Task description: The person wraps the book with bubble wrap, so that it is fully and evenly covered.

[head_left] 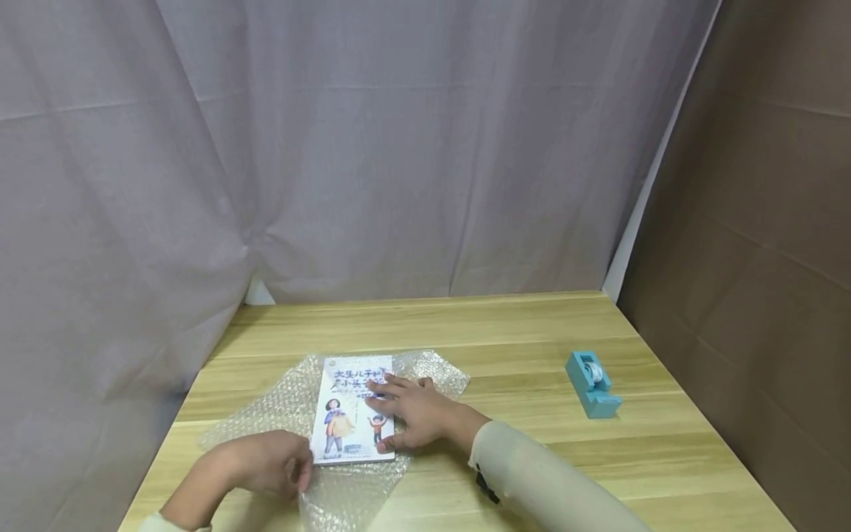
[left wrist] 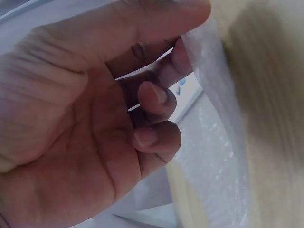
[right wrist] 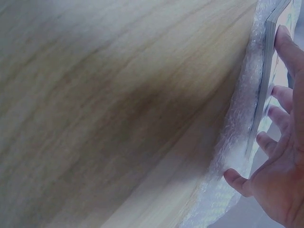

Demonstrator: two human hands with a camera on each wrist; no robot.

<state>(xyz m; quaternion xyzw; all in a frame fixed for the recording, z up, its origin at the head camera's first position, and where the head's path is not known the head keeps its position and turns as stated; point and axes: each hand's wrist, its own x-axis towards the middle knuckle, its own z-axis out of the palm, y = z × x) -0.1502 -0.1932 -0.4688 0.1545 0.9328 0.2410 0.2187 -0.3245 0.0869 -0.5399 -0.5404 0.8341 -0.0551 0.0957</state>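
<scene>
A book (head_left: pixel 352 421) with a white illustrated cover lies face up on a sheet of bubble wrap (head_left: pixel 266 410), which spreads out beneath it on several sides. My right hand (head_left: pixel 419 414) rests spread over the book's right part, fingers on the cover; the right wrist view shows the book's page edge (right wrist: pixel 264 80) beside the fingers. At the book's near left corner, my left hand (head_left: pixel 269 462) pinches the edge of the bubble wrap. In the left wrist view, thumb and forefinger meet on the wrap (left wrist: pixel 204 61), while the other fingers (left wrist: pixel 159 137) curl loosely.
A blue tape dispenser (head_left: pixel 594 388) with a roll of clear tape stands on the right part of the wooden table (head_left: pixel 518 340). Grey curtains (head_left: pixel 399 148) hang behind and to the left, and a brown panel (head_left: pixel 751 258) borders the right side.
</scene>
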